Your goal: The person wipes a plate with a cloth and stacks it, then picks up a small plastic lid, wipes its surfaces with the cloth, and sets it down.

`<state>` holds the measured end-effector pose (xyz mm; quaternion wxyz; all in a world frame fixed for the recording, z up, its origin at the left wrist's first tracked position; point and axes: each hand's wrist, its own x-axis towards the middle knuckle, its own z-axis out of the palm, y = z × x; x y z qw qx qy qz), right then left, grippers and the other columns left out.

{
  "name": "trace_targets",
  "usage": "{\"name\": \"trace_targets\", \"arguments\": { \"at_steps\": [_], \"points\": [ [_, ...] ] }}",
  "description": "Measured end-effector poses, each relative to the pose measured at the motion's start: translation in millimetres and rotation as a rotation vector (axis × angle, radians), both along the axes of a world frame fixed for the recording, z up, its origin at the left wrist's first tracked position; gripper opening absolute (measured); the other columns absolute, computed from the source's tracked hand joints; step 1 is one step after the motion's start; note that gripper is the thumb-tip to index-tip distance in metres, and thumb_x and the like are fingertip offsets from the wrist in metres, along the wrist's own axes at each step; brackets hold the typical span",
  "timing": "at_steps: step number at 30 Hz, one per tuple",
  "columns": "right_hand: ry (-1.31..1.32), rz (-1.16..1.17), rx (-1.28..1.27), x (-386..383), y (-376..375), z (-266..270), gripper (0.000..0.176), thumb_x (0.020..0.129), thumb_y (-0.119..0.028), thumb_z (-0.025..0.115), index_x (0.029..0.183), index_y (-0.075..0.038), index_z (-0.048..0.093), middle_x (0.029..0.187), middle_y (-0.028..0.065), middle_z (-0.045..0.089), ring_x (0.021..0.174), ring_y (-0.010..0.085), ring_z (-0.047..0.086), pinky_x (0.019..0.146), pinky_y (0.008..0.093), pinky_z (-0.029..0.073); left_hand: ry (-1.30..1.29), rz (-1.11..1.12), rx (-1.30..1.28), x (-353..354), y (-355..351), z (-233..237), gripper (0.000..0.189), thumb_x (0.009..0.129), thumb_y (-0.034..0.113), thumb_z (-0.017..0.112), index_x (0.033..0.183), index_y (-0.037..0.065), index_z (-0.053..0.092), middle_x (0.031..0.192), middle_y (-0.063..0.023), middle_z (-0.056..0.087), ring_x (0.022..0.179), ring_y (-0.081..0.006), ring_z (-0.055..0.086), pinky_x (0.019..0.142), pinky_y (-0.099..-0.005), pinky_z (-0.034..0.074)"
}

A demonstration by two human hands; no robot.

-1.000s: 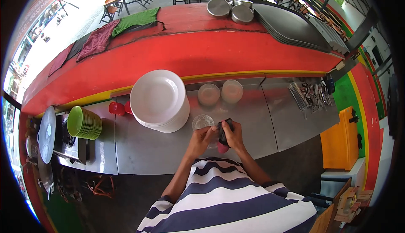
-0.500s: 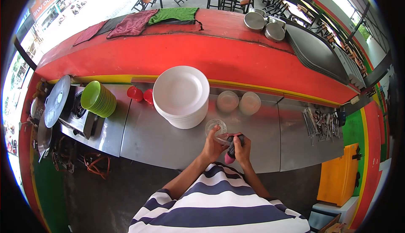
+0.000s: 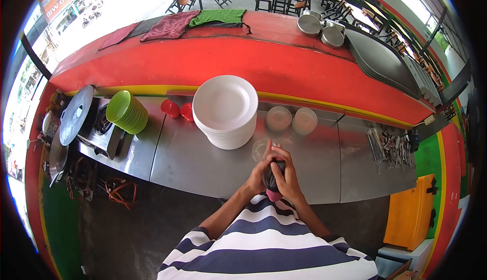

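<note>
My left hand (image 3: 258, 172) and my right hand (image 3: 287, 177) are closed together in front of my striped shirt. Between them is a dark grey cloth (image 3: 273, 178) with a pink end hanging below, gripped by my right hand. My left fingers press round the cloth from the other side; the small clear dish they held a moment ago is hidden in the hands now. Just beyond my fingertips, another clear dish (image 3: 260, 149) lies on the steel counter (image 3: 203, 171), partly covered by my hand.
A tall stack of white plates (image 3: 225, 102) stands beyond my hands. Two clear stacks of dishes (image 3: 279, 119) are to its right, red cups (image 3: 170, 108) and green bowls (image 3: 127, 113) to its left. Cutlery (image 3: 390, 147) lies at the right. Metal trays (image 3: 380, 59) rest on the red ledge.
My hands have come closer together around the cloth, and the clear dish between them has gone out of sight. The view has shifted slightly, moving the scene to the right.
</note>
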<state>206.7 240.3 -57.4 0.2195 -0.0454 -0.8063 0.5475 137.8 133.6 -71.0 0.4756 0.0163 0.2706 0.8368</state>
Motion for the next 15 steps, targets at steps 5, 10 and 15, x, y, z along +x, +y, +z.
{"name": "trace_targets", "arguments": {
  "at_steps": [5, 10, 15],
  "points": [
    [0.117, -0.243, 0.11, -8, -15, 5, 0.034, 0.098, -0.009, 0.057, 0.129, 0.001, 0.049, 0.138, 0.017, 0.05, 0.144, 0.0392, 0.034, 0.106, 0.0417, 0.04, 0.001, -0.139, 0.137, 16, -1, -38, 0.071, 0.103, 0.042, 0.044, 0.161, 0.032, 0.004, 0.155, -0.0094, 0.034, 0.137, -0.0237, 0.043, 0.113, -0.0398, 0.035],
    [0.049, -0.325, 0.303, -13, -3, -20, 0.036, 0.097, -0.008, 0.059, 0.131, 0.001, 0.049, 0.135, 0.0174, 0.052, 0.142, 0.0396, 0.038, 0.104, 0.0407, 0.043, 0.129, 0.029, 0.048, 19, -12, -5, 0.078, 0.099, 0.036, 0.045, 0.161, 0.03, -0.002, 0.153, -0.0123, 0.038, 0.138, -0.0266, 0.042, 0.113, -0.0404, 0.034],
    [-0.129, -0.179, 0.109, -1, -10, -21, 0.04, 0.096, -0.009, 0.06, 0.134, -0.001, 0.05, 0.132, 0.0193, 0.056, 0.132, 0.0372, 0.05, 0.106, 0.0416, 0.042, 0.081, 0.172, -0.067, 15, -13, -20, 0.079, 0.094, 0.037, 0.047, 0.161, 0.027, 0.005, 0.145, -0.0144, 0.047, 0.131, -0.0281, 0.049, 0.111, -0.0413, 0.038]
  ]
}}
